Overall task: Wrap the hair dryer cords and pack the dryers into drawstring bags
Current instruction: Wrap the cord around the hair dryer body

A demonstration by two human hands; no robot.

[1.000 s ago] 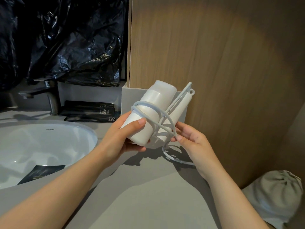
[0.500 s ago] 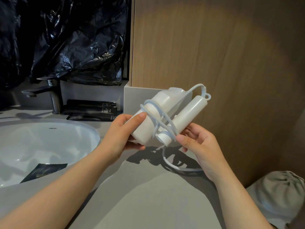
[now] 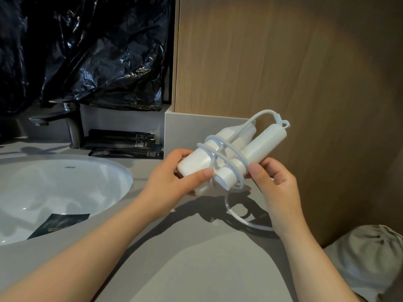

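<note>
Step in hand: cord wrapping. The left hand (image 3: 172, 182) fingers clamp the dryer (image 3: 196, 164); the right hand (image 3: 274, 184) fingers pinch the cord (image 3: 264, 111). Slack hangs below the right fingers. The next turn probably needs steady tension.

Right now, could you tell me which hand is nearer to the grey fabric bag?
Right. The right hand, pinching the cord, is just up-left of the grey fabric bag; the left hand, holding the hair dryer, sits farther left, toward the sink.

hair dryer (image 3: 259, 144) smooth white plastic | counter (image 3: 196, 269) matt grey | bag (image 3: 98, 51) glossy black plastic
</note>
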